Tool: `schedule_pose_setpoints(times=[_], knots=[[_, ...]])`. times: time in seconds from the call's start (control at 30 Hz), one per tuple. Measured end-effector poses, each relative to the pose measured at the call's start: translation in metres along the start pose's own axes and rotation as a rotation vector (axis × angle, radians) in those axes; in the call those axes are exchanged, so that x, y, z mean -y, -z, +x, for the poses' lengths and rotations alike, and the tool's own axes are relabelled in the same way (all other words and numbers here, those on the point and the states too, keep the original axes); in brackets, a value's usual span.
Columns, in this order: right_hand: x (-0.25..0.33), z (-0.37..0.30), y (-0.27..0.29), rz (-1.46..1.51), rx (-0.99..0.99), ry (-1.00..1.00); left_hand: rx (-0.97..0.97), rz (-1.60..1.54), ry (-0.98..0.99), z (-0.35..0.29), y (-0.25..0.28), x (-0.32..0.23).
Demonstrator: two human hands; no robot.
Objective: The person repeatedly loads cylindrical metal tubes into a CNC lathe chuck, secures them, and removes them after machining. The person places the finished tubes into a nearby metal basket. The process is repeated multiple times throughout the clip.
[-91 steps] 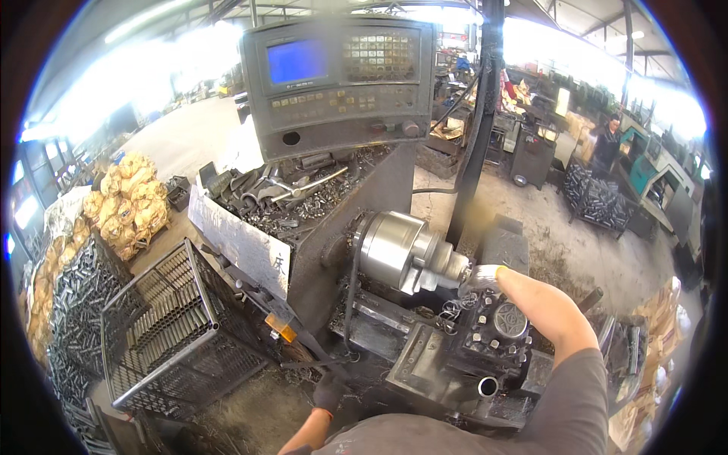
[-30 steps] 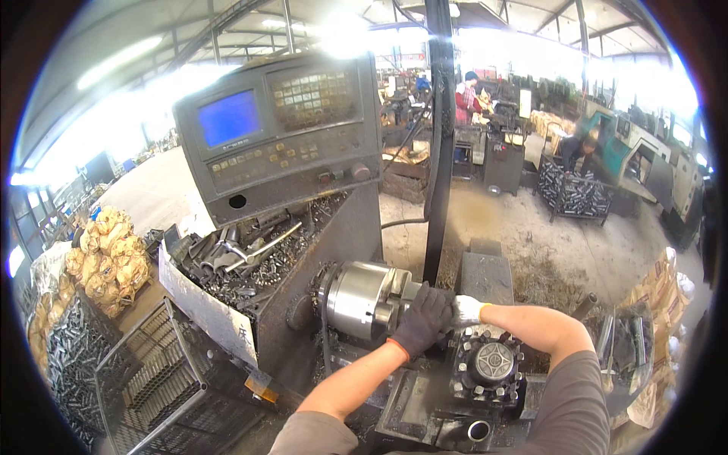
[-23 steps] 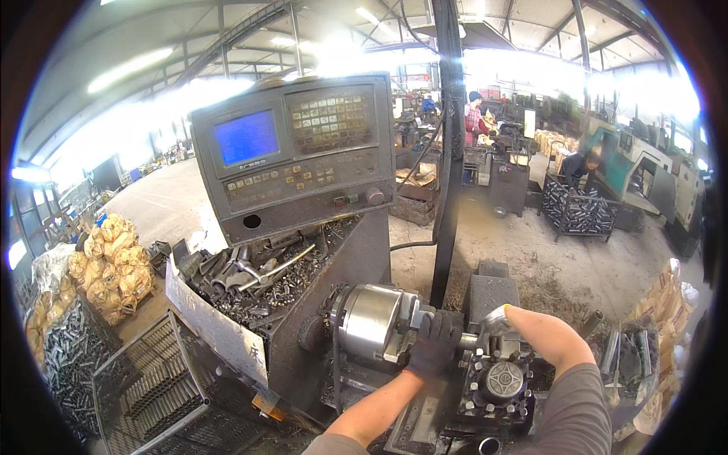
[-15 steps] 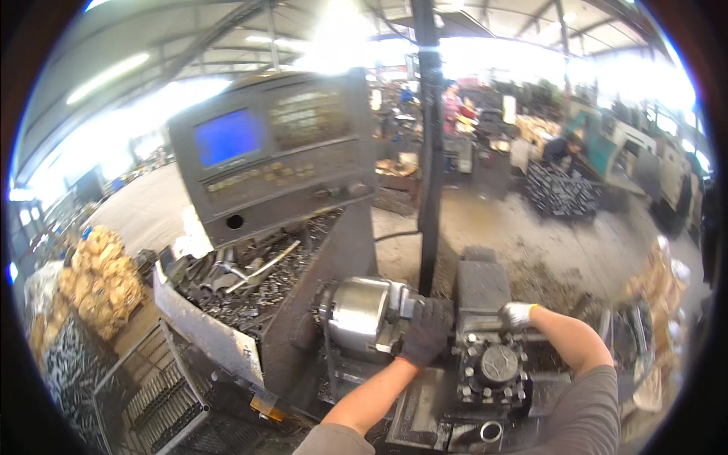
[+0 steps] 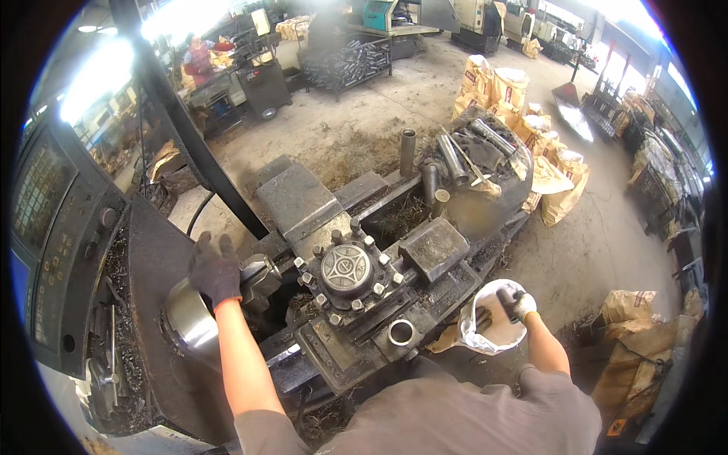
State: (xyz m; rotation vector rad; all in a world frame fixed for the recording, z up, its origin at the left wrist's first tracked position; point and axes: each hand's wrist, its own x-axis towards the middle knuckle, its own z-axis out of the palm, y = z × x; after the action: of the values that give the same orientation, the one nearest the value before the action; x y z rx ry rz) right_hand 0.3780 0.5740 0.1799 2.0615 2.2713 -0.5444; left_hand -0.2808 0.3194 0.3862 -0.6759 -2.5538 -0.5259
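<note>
My left hand (image 5: 214, 271), in a dark glove, lies against the shiny round lathe chuck (image 5: 191, 315) with its fingers spread. Beside it are the chuck's dark jaws (image 5: 260, 277), and a metal tip juts from them toward the tool post (image 5: 346, 269). On the right, my right hand (image 5: 519, 303), in a pale glove with a dark palm, is closed inside the mouth of a white-lined sack (image 5: 497, 334). What its fingers hold, if anything, cannot be made out. Dark, tube-like pieces (image 5: 482, 318) show inside the sack near it.
Metal tubes (image 5: 453, 161) and a hammer-like tool (image 5: 472, 168) lie on the machine's far end. Paper sacks (image 5: 557, 178) stand behind it. A dark post (image 5: 186, 129) and the control panel (image 5: 57, 227) rise at left. A crate of metal parts (image 5: 349, 64) sits farther back.
The view has swung right. My right hand has left the far side of the tool post and is in the sack. My left hand has moved from the jaws onto the chuck body, fingers spread.
</note>
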Motion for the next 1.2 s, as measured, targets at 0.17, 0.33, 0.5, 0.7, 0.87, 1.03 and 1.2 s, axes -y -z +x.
schedule_pose_setpoints(times=[0.17, 0.33, 0.5, 0.7, 0.87, 1.03, 1.2], knots=[[0.163, -0.073, 0.105, 0.501, 0.381, 0.762, 0.381, 0.219, 0.131, 0.034, -0.013, -0.005], [0.336, -0.167, 0.126, -0.324, 0.419, 1.315, 0.16, -0.039, -0.106, 0.007, 0.033, -0.004], [0.403, -0.115, 0.195, 0.579, 0.381, 1.816, -0.112, -0.441, -0.214, -0.139, 0.098, 0.019], [0.545, -0.024, 0.163, -0.542, -0.133, 1.43, 0.175, -1.229, 0.977, -0.332, 0.064, 0.107], [0.558, 0.032, 0.08, -0.569, 0.303, 1.544, -0.516, -1.33, 1.163, -0.435, 0.055, 0.207], [0.579, 0.034, 0.05, -0.396, 0.742, 1.57, -0.5, -0.528, 1.069, -0.464, 0.09, 0.242], [0.655, -0.014, 0.018, -0.302, 1.071, 1.458, -0.28, -1.202, 1.166, -0.476, 0.104, 0.269]])
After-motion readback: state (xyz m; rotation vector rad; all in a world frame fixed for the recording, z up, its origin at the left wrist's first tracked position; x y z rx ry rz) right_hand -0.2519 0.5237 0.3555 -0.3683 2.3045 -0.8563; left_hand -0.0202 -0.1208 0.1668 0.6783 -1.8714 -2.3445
